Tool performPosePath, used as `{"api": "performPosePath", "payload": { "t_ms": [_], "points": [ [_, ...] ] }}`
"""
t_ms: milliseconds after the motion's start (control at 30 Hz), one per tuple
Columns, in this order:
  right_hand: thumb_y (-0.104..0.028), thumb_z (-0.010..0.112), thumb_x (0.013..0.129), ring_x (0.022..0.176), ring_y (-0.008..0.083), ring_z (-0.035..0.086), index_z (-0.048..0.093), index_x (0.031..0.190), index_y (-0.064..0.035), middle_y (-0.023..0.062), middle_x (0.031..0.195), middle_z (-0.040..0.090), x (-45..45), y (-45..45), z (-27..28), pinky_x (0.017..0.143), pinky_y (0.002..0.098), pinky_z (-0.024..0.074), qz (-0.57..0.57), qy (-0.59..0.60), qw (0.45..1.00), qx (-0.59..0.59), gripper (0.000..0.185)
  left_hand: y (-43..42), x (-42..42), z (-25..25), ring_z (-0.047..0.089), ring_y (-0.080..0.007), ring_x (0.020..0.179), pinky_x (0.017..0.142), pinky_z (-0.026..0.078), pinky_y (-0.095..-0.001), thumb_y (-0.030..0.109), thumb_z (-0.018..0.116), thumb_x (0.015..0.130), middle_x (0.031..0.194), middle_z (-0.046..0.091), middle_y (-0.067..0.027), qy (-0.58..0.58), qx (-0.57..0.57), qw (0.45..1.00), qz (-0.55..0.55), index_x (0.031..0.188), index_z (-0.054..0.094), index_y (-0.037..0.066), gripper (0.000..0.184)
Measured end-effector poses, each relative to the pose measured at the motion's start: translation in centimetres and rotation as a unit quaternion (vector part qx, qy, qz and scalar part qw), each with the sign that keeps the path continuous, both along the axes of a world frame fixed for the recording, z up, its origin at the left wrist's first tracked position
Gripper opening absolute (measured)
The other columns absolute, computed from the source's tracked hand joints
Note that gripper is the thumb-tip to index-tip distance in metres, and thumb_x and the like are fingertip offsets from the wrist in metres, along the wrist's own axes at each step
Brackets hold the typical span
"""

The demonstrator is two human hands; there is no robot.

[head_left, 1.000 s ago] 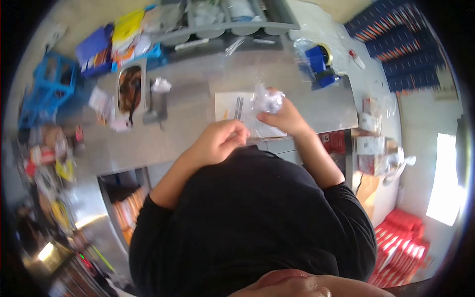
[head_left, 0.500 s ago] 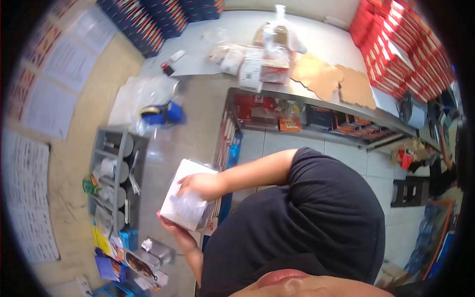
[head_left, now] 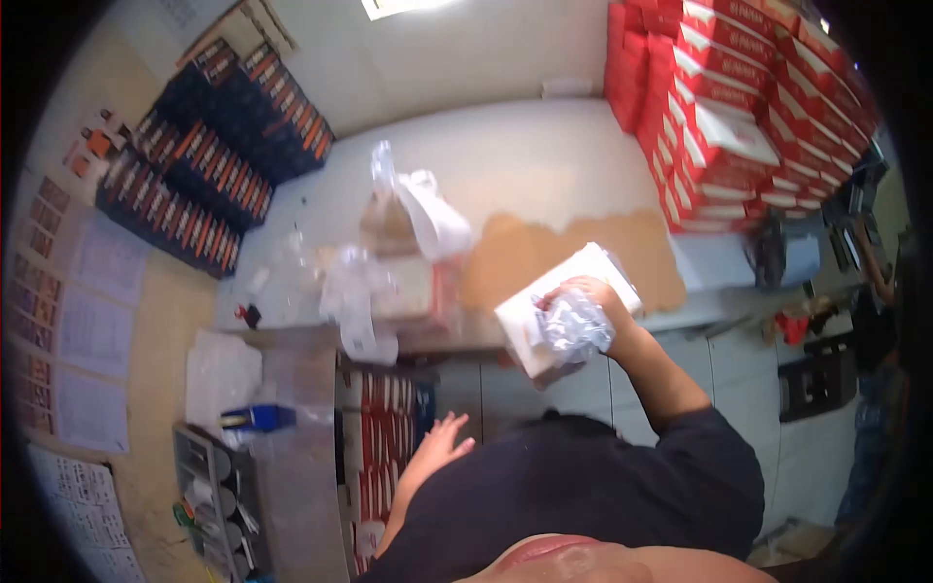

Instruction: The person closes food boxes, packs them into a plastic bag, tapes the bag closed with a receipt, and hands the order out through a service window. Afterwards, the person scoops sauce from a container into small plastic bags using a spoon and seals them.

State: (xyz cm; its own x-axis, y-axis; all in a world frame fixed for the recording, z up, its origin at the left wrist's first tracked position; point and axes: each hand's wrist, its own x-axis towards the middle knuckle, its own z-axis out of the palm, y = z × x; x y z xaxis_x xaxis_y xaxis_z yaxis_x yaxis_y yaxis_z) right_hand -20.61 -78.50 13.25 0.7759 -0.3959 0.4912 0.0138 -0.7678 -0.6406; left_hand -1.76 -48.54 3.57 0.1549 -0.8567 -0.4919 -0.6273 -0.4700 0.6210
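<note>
Near cardboard (head_left: 646, 248) and bags (head_left: 360, 287), the right hand (head_left: 596, 294) clasps a box (head_left: 523, 313) and plastic (head_left: 575, 328), left hand (head_left: 442, 442) open, empty.

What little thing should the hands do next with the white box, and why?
I'd probably bring the left hand over to help hold the white box. That hand looks open and free, while the right hand seems to have both the box and the crumpled plastic.

The head view is the only one, so nothing is shared; it looks from the wearer's head, downward and forward, near above the chest and both hands, toward the white bench (head_left: 544, 160) beyond them.
</note>
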Motion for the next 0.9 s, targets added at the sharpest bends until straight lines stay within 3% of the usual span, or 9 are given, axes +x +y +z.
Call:
{"api": "performPosePath", "payload": {
  "t_ms": [100,233,367,467,533,633,733,833,900],
  "points": [
    [-0.011,0.066,0.065,0.078,0.0272,0.062,0.064,0.085,-0.0037,0.0117,0.082,0.064,1.0,-6.1,0.4,0.073,0.0364,0.0479,-0.039,-0.115,0.981,0.149,0.022,-4.5,1.3,0.7,0.025,-0.0436,0.129,0.106,0.023,-0.0427,0.042,0.049,0.088,0.138,0.030,-0.0255,0.085,-0.064,0.994,0.007,0.132,0.038,0.010,0.055],
    [-0.011,0.064,0.069,0.075,0.0271,0.062,0.064,0.083,-0.0038,0.0115,0.079,0.064,5.2,-12.8,0.5,0.068,0.0360,0.0479,-0.128,-0.179,0.975,0.039,0.015,-10.4,4.7,-0.4,0.030,-0.0385,0.128,0.106,0.024,-0.0417,0.040,0.051,0.087,0.134,0.035,-0.0269,0.068,-0.071,0.994,-0.051,0.130,0.039,0.006,0.056],
    [-0.002,0.053,0.071,0.076,0.0315,0.060,0.062,0.089,-0.0030,0.0156,0.080,0.062,9.8,-19.8,-1.5,0.070,0.0379,0.0474,-0.195,-0.083,0.976,-0.056,0.020,-17.0,7.6,-1.9,0.043,-0.0276,0.119,0.100,0.032,-0.0372,0.034,0.050,0.090,0.126,0.046,-0.0192,0.273,0.022,0.959,0.068,0.127,0.042,0.003,0.049],
    [0.000,0.049,0.071,0.078,0.0344,0.058,0.061,0.093,-0.0039,0.0175,0.083,0.061,12.1,-25.1,-3.3,0.072,0.0389,0.0472,-0.222,-0.030,0.974,-0.007,0.026,-22.1,9.1,-4.8,0.045,-0.0228,0.117,0.097,0.033,-0.0368,0.031,0.049,0.091,0.125,0.047,-0.0163,0.190,-0.168,0.967,-0.018,0.125,0.044,0.003,0.044],
    [-0.001,0.050,0.072,0.078,0.0352,0.058,0.061,0.097,-0.0056,0.0175,0.083,0.061,13.8,-26.4,-3.6,0.076,0.0381,0.0464,-0.209,0.020,0.978,0.022,0.028,-24.4,9.2,-3.2,0.045,-0.0252,0.117,0.097,0.033,-0.0385,0.028,0.054,0.088,0.126,0.045,-0.0175,0.315,-0.087,0.942,0.073,0.125,0.043,0.004,0.045],
    [-0.001,0.052,0.071,0.084,0.0352,0.056,0.061,0.098,-0.0051,0.0172,0.084,0.060,15.3,-27.2,-5.4,0.082,0.0386,0.0439,-0.218,0.033,0.975,0.019,0.028,-26.2,9.7,-3.2,0.042,-0.0343,0.117,0.098,0.033,-0.0424,0.025,0.059,0.081,0.125,0.045,-0.0190,-0.107,-0.193,0.974,-0.047,0.125,0.041,0.005,0.051],
    [-0.004,0.057,0.070,0.094,0.0357,0.052,0.059,0.097,-0.0042,0.0169,0.096,0.057,14.6,-27.5,-7.5,0.090,0.0418,0.0387,-0.206,-0.026,0.954,0.219,0.027,-26.9,11.5,-3.8,0.042,-0.0353,0.116,0.097,0.033,-0.0432,0.026,0.061,0.079,0.124,0.045,-0.0198,-0.184,-0.130,0.974,0.035,0.125,0.041,0.005,0.054],
    [-0.008,0.062,0.070,0.101,0.0339,0.048,0.055,0.101,-0.0047,0.0134,0.098,0.053,11.1,-25.6,-10.8,0.092,0.0418,0.0352,-0.384,-0.099,0.918,0.018,0.031,-27.3,10.5,-5.2,0.042,-0.0364,0.115,0.097,0.034,-0.0440,0.027,0.062,0.078,0.124,0.045,-0.0205,-0.220,-0.078,0.967,0.098,0.126,0.040,0.005,0.057],
    [-0.014,0.062,0.069,0.107,0.0334,0.043,0.054,0.100,-0.0077,0.0149,0.111,0.046,8.0,-24.1,-12.6,0.089,0.0438,0.0342,-0.367,0.075,0.927,0.007,0.033,-27.4,9.0,-6.2,0.042,-0.0371,0.114,0.096,0.034,-0.0445,0.027,0.063,0.077,0.124,0.044,-0.0210,-0.236,-0.066,0.961,0.127,0.126,0.039,0.005,0.059]
  ]
}}
